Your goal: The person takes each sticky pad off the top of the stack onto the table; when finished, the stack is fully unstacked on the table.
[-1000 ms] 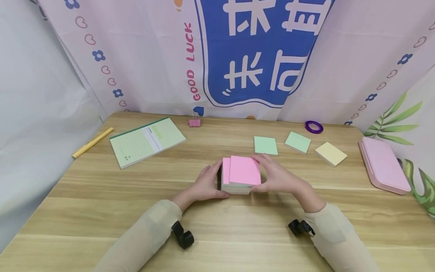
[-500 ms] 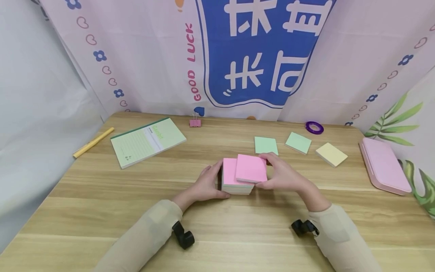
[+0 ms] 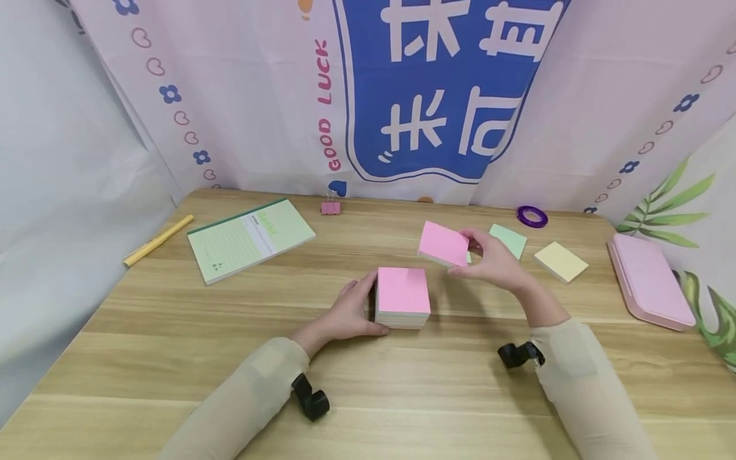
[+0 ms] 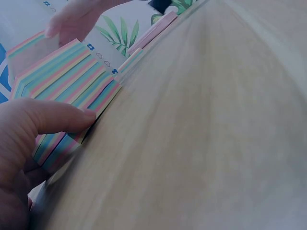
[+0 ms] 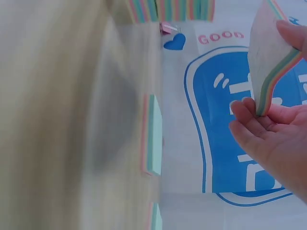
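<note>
A stack of sticky note pads [image 3: 402, 291], pink on top, stands mid-table in the head view. My left hand [image 3: 347, 313] grips its left side, thumb on the front face; the left wrist view shows striped pad edges [image 4: 72, 79] beside that thumb. Raised above the table behind the stack, a thin pink-topped sticky note pad [image 3: 443, 245] is pinched between thumb and fingers of my right hand [image 3: 496, 263]. The right wrist view shows this pad [image 5: 269, 62] bending slightly. Beneath it, a mint pad on the table is mostly hidden.
Another mint pad [image 3: 509, 241] and a yellow pad [image 3: 561, 261] lie to the right. Purple tape [image 3: 531, 216] and a pink case [image 3: 651, 280] sit farther right. A notebook [image 3: 251, 241], yellow stick [image 3: 158, 241] and pink binder clip [image 3: 330, 207] lie left and back.
My right hand has slid the top pink pad rightward off the stack, then lifted it up and back. My left hand stays on the stack.
</note>
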Demonstrator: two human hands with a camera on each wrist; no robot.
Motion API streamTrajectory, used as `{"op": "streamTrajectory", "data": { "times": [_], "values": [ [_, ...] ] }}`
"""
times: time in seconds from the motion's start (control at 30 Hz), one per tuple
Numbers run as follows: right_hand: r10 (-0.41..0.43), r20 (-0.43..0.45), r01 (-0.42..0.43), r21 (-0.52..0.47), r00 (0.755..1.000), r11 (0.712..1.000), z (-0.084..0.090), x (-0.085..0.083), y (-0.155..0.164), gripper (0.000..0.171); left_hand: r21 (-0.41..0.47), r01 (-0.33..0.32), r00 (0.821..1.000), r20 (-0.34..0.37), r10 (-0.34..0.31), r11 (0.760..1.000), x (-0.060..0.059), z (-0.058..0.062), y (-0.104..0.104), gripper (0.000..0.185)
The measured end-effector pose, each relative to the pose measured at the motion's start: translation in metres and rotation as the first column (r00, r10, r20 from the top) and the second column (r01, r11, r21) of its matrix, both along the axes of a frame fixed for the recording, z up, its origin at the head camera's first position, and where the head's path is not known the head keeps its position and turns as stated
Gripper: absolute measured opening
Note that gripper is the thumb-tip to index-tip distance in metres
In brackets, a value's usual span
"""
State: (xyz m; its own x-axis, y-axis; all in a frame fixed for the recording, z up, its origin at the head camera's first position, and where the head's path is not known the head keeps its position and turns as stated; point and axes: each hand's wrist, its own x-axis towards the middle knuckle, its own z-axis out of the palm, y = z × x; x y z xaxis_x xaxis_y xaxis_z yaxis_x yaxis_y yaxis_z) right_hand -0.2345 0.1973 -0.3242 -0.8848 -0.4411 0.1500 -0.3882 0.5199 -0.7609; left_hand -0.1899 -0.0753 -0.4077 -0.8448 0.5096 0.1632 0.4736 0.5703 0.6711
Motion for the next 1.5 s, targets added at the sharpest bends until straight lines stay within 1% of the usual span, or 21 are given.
{"op": "streamTrajectory", "data": {
  "times": [0.13,0.27,0.37,0.5,0.57,0.63,0.7,0.8,0.93,1.03,1.07,1.13,1.27,1.33,1.4,1.5],
  "values": [
    [-0.041,0.03,0.039,0.037,0.999,0.999,0.005,-0.019,-0.006,0.067,0.001,0.002,1.0,0.0,-0.002,1.0,0.0,-0.001,0.0,0.103],
    [-0.091,0.066,0.086,0.075,0.994,0.993,0.006,-0.038,-0.017,0.068,0.005,0.005,1.0,0.004,-0.005,1.0,0.001,0.001,0.0,0.103],
    [-0.111,0.071,0.102,0.123,0.991,0.987,0.005,-0.05,-0.028,0.068,0.003,0.006,1.0,0.001,-0.006,1.0,0.001,0.002,0.0,0.103],
    [-0.09,0.06,0.08,0.155,0.994,0.985,0.003,-0.065,-0.042,0.061,0.009,0.009,1.0,-0.009,-0.009,1.0,0.002,0.002,0.0,0.102],
    [-0.073,0.051,0.064,0.154,0.996,0.986,-0.001,-0.072,-0.048,0.056,0.009,0.012,1.0,-0.009,-0.012,1.0,0.001,0.001,-0.001,0.102],
    [-0.032,0.054,0.025,0.131,0.998,0.991,-0.006,-0.077,-0.052,0.055,0.003,0.015,1.0,-0.007,-0.015,1.0,0.001,0.0,0.0,0.102],
    [0.003,0.052,-0.009,0.118,0.999,0.993,-0.013,-0.081,-0.055,0.054,-0.001,0.016,1.0,-0.005,-0.016,1.0,0.001,0.0,0.0,0.101],
    [0.039,0.05,-0.046,0.136,0.998,0.99,-0.024,-0.083,-0.062,0.052,0.0,0.018,1.0,-0.004,-0.018,1.0,0.002,0.001,-0.001,0.101],
    [0.053,0.034,-0.059,0.211,0.998,0.976,-0.036,-0.083,-0.072,0.047,0.014,0.022,1.0,-0.012,-0.022,1.0,0.003,0.001,-0.002,0.101],
    [0.074,0.024,-0.077,0.225,0.997,0.971,-0.041,-0.085,-0.078,0.042,0.034,0.031,0.999,-0.031,-0.03,0.999,0.003,0.001,-0.003,0.098],
    [0.079,0.018,-0.081,0.231,0.997,0.97,-0.043,-0.086,-0.079,0.041,0.04,0.036,0.998,-0.047,-0.034,0.999,0.003,0.001,-0.003,0.097],
    [0.087,0.012,-0.087,0.242,0.996,0.966,-0.045,-0.088,-0.08,0.04,0.046,0.041,0.998,-0.054,-0.038,0.998,0.004,0.001,-0.003,0.096],
    [0.099,0.019,-0.1,0.288,0.995,0.952,-0.048,-0.092,-0.083,0.045,0.026,0.035,0.998,-0.048,-0.034,0.999,0.005,0.003,-0.003,0.097],
    [0.11,0.015,-0.109,0.322,0.994,0.94,-0.049,-0.094,-0.085,0.05,0.011,0.026,0.999,-0.023,-0.026,1.0,0.004,0.003,-0.003,0.099],
    [0.12,0.006,-0.114,0.351,0.993,0.929,-0.05,-0.095,-0.086,0.055,-0.001,0.021,1.0,-0.015,-0.021,1.0,0.003,0.002,-0.003,0.099],
    [0.114,-0.002,-0.105,0.365,0.994,0.925,-0.051,-0.097,-0.088,0.061,-0.013,0.017,1.0,-0.008,-0.017,1.0,0.003,0.003,-0.003,0.1]
  ]
}}
